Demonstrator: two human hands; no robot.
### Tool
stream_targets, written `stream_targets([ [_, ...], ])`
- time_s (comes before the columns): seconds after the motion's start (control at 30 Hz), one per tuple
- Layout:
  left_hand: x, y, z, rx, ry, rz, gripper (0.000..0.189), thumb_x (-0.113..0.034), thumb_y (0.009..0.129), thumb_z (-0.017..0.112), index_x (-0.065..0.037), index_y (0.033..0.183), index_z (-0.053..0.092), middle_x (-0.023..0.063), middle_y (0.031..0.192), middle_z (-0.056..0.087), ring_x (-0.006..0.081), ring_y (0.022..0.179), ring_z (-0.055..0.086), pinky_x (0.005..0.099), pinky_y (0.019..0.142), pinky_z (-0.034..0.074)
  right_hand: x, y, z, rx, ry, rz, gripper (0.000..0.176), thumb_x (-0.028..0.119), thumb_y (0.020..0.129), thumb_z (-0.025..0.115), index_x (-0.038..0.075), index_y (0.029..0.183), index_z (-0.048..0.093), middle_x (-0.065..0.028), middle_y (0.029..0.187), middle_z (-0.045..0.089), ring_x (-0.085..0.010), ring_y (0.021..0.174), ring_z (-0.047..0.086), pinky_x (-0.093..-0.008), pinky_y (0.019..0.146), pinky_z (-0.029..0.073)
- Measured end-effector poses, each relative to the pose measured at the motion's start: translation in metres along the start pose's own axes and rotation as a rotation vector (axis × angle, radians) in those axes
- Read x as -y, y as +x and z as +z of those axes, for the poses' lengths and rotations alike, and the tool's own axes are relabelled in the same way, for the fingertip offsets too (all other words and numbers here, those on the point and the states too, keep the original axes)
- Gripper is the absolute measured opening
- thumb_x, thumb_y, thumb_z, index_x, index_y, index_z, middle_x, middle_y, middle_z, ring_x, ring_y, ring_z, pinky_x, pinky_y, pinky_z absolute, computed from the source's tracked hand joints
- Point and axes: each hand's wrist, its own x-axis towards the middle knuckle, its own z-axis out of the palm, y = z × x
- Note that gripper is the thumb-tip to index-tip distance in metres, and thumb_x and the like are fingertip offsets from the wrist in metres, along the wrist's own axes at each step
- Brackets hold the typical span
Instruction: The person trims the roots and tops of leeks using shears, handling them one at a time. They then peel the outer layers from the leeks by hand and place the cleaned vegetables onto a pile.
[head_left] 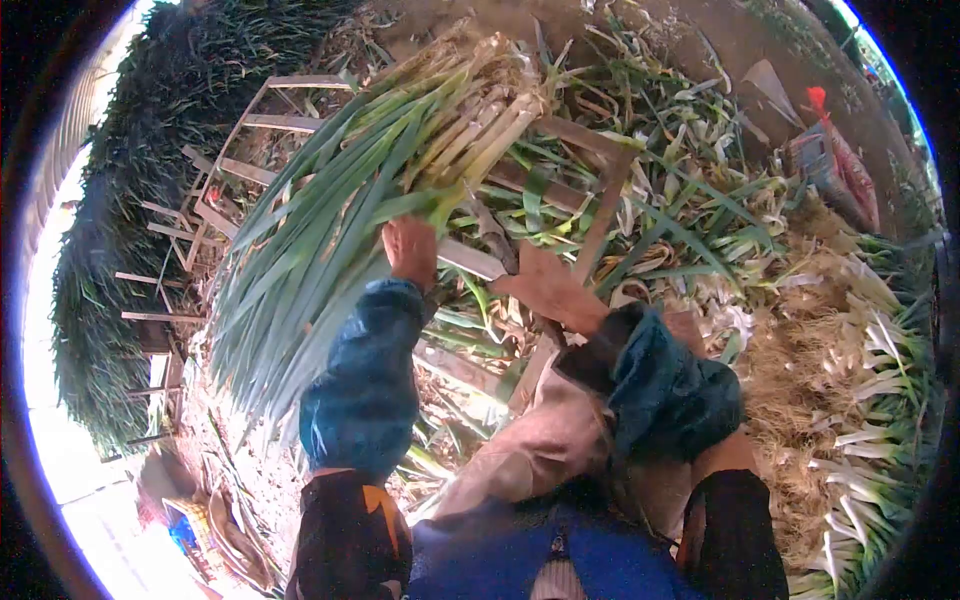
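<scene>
A big bundle of leeks [345,205] lies slanted across a wooden rack, its pale roots at the upper right and green leaves fanning down left. My left hand [410,248] grips the bundle's near side around the leaves, its fingertips partly hidden by a green blade. To the right, my right hand [553,287] is beside the end of a pale wooden slat [470,259] and a dark stick [490,228]. Its fingers look apart, though somewhat blurred, and I make out nothing held in them.
The wooden rack [605,205] stands under the bundle. Loose leaves and trimmings [690,205] litter the ground behind it. Rows of leeks with roots [850,450] lie at my right, and a large green heap [120,240] at far left. A red net bag [850,180] sits at upper right.
</scene>
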Motion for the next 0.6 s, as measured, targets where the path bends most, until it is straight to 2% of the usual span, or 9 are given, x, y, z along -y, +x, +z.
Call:
stream_targets([
  [0.03, 0.001, 0.009, 0.002, 0.165, 0.087, 0.051, 0.029, -0.015, 0.069, 0.056, -0.005, 0.095, 0.054, 0.0171, 0.090, 0.056, 0.0341, 0.080, 0.054, 0.0464, 0.066, 0.044, 0.002, -0.005, -0.005, 0.018, -0.001, -0.061, 0.047, 0.033, 0.069, 0.064, -0.006, 0.093, 0.049, -0.0200, 0.078, 0.054, -0.0344, 0.078, 0.055, -0.0403, 0.070, 0.044],
  [0.1, 0.010, 0.015, -0.010, 0.253, -0.134, 0.011, 0.033, -0.020, 0.073, 0.053, -0.005, 0.102, 0.055, 0.0182, 0.097, 0.058, 0.0338, 0.088, 0.056, 0.0456, 0.076, 0.043, 0.007, -0.004, -0.013, 0.148, 0.159, 0.182, 0.051, 0.033, 0.070, 0.064, -0.007, 0.098, 0.048, -0.0254, 0.090, 0.058, -0.0337, 0.083, 0.057, -0.0388, 0.074, 0.043],
  [0.13, 0.012, 0.015, -0.018, 0.296, -0.246, -0.011, 0.035, -0.023, 0.075, 0.052, -0.005, 0.105, 0.056, 0.0188, 0.101, 0.059, 0.0336, 0.092, 0.058, 0.0452, 0.081, 0.043, 0.002, -0.004, -0.011, 0.116, 0.096, 0.138, 0.051, 0.032, 0.071, 0.063, -0.007, 0.099, 0.047, -0.0251, 0.086, 0.058, -0.0329, 0.081, 0.058, -0.0384, 0.072, 0.044],
  [0.23, 0.004, -0.004, -0.011, 0.185, -0.435, -0.102, 0.041, -0.024, 0.074, 0.053, -0.011, 0.113, 0.054, 0.0191, 0.110, 0.057, 0.0350, 0.099, 0.056, 0.0485, 0.079, 0.044, -0.003, -0.008, -0.016, 0.141, 0.055, 0.107, 0.049, 0.029, 0.068, 0.063, -0.009, 0.093, 0.045, -0.0262, 0.081, 0.059, -0.0380, 0.078, 0.059, -0.0443, 0.067, 0.046],
  [0.33, -0.006, -0.009, -0.018, 0.157, -0.526, -0.136, 0.043, -0.027, 0.070, 0.056, -0.012, 0.110, 0.055, 0.0187, 0.104, 0.058, 0.0363, 0.095, 0.056, 0.0491, 0.080, 0.043, 0.009, -0.024, -0.027, 0.235, 0.062, 0.189, 0.049, 0.030, 0.071, 0.062, -0.007, 0.098, 0.047, -0.0249, 0.082, 0.058, -0.0347, 0.079, 0.058, -0.0399, 0.071, 0.044],
  [0.37, -0.007, -0.007, -0.017, 0.143, -0.556, -0.143, 0.043, -0.028, 0.069, 0.056, -0.013, 0.110, 0.056, 0.0186, 0.102, 0.059, 0.0367, 0.094, 0.057, 0.0493, 0.080, 0.043, 0.014, -0.029, -0.029, 0.237, 0.055, 0.156, 0.049, 0.030, 0.070, 0.062, -0.007, 0.098, 0.047, -0.0255, 0.083, 0.058, -0.0356, 0.080, 0.058, -0.0403, 0.072, 0.044],
  [0.47, -0.015, 0.011, -0.018, 0.257, -0.576, -0.175, 0.057, -0.038, 0.058, 0.072, -0.009, 0.104, 0.056, 0.0163, 0.103, 0.057, 0.0372, 0.099, 0.053, 0.0445, 0.081, 0.044, 0.019, -0.043, -0.033, 0.232, 0.080, 0.061, 0.049, 0.030, 0.070, 0.063, -0.007, 0.098, 0.047, -0.0270, 0.086, 0.058, -0.0386, 0.083, 0.058, -0.0418, 0.073, 0.044],
  [0.57, -0.036, 0.010, -0.019, 0.068, -0.582, -0.244, 0.036, -0.032, 0.065, 0.061, -0.007, 0.091, 0.060, 0.0200, 0.090, 0.060, 0.0383, 0.089, 0.057, 0.0473, 0.074, 0.045, 0.011, -0.039, -0.030, 0.206, -0.035, 0.209, 0.050, 0.031, 0.070, 0.063, -0.007, 0.097, 0.047, -0.0261, 0.085, 0.058, -0.0390, 0.082, 0.058, -0.0417, 0.073, 0.045],
  [0.6, -0.033, 0.015, 0.005, 0.074, -0.661, -0.208, 0.037, -0.032, 0.064, 0.062, -0.006, 0.091, 0.060, 0.0199, 0.090, 0.061, 0.0383, 0.088, 0.057, 0.0468, 0.074, 0.045, -0.004, -0.030, -0.022, 0.175, -0.129, 0.210, 0.050, 0.032, 0.070, 0.062, -0.008, 0.097, 0.047, -0.0259, 0.083, 0.059, -0.0393, 0.081, 0.058, -0.0418, 0.072, 0.045],
])
